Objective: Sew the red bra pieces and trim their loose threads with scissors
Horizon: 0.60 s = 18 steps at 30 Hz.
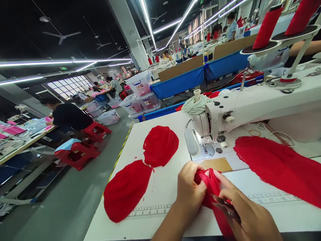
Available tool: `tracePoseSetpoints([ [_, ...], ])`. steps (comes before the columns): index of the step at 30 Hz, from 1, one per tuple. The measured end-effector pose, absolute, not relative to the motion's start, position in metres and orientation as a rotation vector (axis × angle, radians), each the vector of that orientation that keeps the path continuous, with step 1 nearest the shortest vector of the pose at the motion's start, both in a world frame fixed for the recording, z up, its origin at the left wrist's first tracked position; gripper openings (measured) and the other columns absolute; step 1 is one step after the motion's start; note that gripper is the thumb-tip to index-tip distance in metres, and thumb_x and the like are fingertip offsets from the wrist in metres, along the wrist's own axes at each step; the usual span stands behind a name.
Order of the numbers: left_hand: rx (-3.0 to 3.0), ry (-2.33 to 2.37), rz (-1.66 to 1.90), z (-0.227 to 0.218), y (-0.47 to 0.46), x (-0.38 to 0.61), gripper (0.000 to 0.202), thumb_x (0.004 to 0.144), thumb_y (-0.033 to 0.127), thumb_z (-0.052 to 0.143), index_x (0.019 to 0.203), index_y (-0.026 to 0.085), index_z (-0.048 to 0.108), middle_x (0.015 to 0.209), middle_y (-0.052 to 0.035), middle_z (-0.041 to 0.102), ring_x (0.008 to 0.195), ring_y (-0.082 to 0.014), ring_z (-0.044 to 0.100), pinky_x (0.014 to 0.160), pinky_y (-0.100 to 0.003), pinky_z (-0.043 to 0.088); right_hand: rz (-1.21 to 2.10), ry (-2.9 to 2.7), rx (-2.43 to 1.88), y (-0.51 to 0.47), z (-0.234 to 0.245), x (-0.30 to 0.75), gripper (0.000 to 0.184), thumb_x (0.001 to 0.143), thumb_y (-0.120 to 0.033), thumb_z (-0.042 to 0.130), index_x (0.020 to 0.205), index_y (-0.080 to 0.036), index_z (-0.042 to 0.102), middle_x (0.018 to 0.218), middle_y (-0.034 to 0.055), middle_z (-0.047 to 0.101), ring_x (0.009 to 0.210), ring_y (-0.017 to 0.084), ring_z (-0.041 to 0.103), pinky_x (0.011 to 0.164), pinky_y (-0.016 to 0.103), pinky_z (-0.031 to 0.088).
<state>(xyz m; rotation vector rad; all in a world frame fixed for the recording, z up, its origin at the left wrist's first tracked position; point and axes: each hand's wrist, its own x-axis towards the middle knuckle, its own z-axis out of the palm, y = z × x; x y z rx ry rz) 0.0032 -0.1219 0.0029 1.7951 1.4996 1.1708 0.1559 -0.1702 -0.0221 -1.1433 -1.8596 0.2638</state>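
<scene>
Between my hands a piece of red fabric [222, 219] is bunched up, with a strip of it hanging toward the table's front edge. My left hand [188, 187] pinches the fabric's upper part between thumb and fingers. My right hand [250, 212] is closed around dark metal thread snips [232, 211], their tips close to the fabric. Its forefinger reaches forward against the red cloth. Just beyond my hands stands a white sewing machine [253, 103], its needle area lit. Two rounded red fabric pieces [127, 189] lie at the left, joined at a narrow point.
More red fabric [276, 167] lies right of the machine's needle area. A printed ruler [150, 210] runs along the white tabletop [163, 179]. Red thread cones [268, 26] stand above the machine. Plastic bins [140, 83], red stools [76, 152] and other people at work are beyond.
</scene>
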Motion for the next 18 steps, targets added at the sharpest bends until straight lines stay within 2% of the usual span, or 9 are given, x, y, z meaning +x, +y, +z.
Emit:
tracePoseSetpoints([
  [2, 1.775, 1.451, 1.153, 0.004, -0.121, 0.002, 0.011, 0.072, 0.015, 0.066, 0.08, 0.02, 0.06, 0.074, 0.0005, 0.052, 0.069, -0.0158, 0.047, 0.062, -0.027, 0.035, 0.515, -1.704, -1.196, -0.169, -0.02, 0.154, 0.014, 0.096, -0.033, 0.047, 0.093, -0.026, 0.059, 0.133, 0.0106, 0.065, 0.076, 0.018, 0.074, 0.058, 0.023, 0.056],
  [4, 1.694, 1.414, 1.143, 0.006, -0.12, 0.002, 0.018, 0.068, 0.016, 0.068, 0.084, 0.02, 0.061, 0.079, -0.0001, 0.05, 0.07, -0.0163, 0.046, 0.062, -0.027, 0.035, 0.76, -1.501, -1.26, -0.166, -0.016, 0.155, 0.018, 0.094, -0.041, 0.05, 0.095, -0.027, 0.062, 0.119, 0.0071, 0.072, 0.069, 0.017, 0.072, 0.056, 0.022, 0.057],
  [7, 1.576, 1.389, 1.139, 0.006, -0.117, 0.002, 0.01, 0.072, 0.021, 0.066, 0.08, 0.02, 0.061, 0.08, -0.0007, 0.049, 0.071, -0.0163, 0.046, 0.062, -0.028, 0.035, 0.95, -1.248, -1.299, -0.159, -0.011, 0.157, 0.025, 0.091, -0.037, 0.052, 0.111, -0.028, 0.064, 0.1, 0.0041, 0.076, 0.086, 0.02, 0.073, 0.069, 0.022, 0.059],
  [10, 1.573, 1.37, 1.128, 0.007, -0.117, 0.003, 0.007, 0.08, 0.026, 0.061, 0.079, 0.019, 0.061, 0.081, -0.002, 0.051, 0.074, -0.0175, 0.048, 0.066, -0.029, 0.037, 1.01, -1.226, -1.268, -0.152, -0.007, 0.154, 0.031, 0.083, -0.039, 0.062, 0.112, -0.03, 0.068, 0.099, 0.0029, 0.074, 0.087, 0.02, 0.072, 0.07, 0.023, 0.059],
  [12, 1.578, 1.349, 1.115, 0.009, -0.118, 0.003, 0.008, 0.08, 0.026, 0.058, 0.082, 0.019, 0.062, 0.082, -0.0027, 0.053, 0.077, -0.0184, 0.05, 0.069, -0.03, 0.038, 0.991, -1.266, -1.251, -0.147, -0.003, 0.152, 0.025, 0.079, -0.041, 0.066, 0.1, -0.029, 0.071, 0.095, 0.0021, 0.074, 0.08, 0.019, 0.07, 0.066, 0.022, 0.058],
  [15, 1.496, 1.291, 1.106, 0.015, -0.119, 0.002, 0.012, 0.08, 0.027, 0.056, 0.087, 0.019, 0.061, 0.085, -0.0035, 0.058, 0.081, -0.0198, 0.053, 0.073, -0.031, 0.041, 0.918, -1.321, -1.253, -0.139, 0.001, 0.15, 0.014, 0.081, -0.04, 0.063, 0.08, -0.027, 0.069, 0.078, -0.0002, 0.07, 0.064, 0.015, 0.064, 0.059, 0.019, 0.054],
  [16, 1.452, 1.273, 1.1, 0.017, -0.12, 0.002, 0.013, 0.081, 0.028, 0.055, 0.089, 0.019, 0.06, 0.086, -0.0036, 0.06, 0.081, -0.0202, 0.054, 0.074, -0.031, 0.042, 0.904, -1.32, -1.248, -0.137, 0.001, 0.15, 0.015, 0.083, -0.039, 0.062, 0.079, -0.026, 0.068, 0.077, -0.0003, 0.069, 0.064, 0.014, 0.063, 0.057, 0.018, 0.053],
  [18, 1.398, 1.248, 1.09, 0.019, -0.121, 0.001, 0.016, 0.083, 0.032, 0.054, 0.09, 0.019, 0.06, 0.087, -0.004, 0.062, 0.082, -0.0207, 0.055, 0.076, -0.032, 0.044, 0.905, -1.294, -1.206, -0.135, -0.001, 0.149, 0.014, 0.083, -0.037, 0.06, 0.087, -0.026, 0.068, 0.092, 0.0018, 0.072, 0.076, 0.016, 0.067, 0.061, 0.019, 0.054],
])
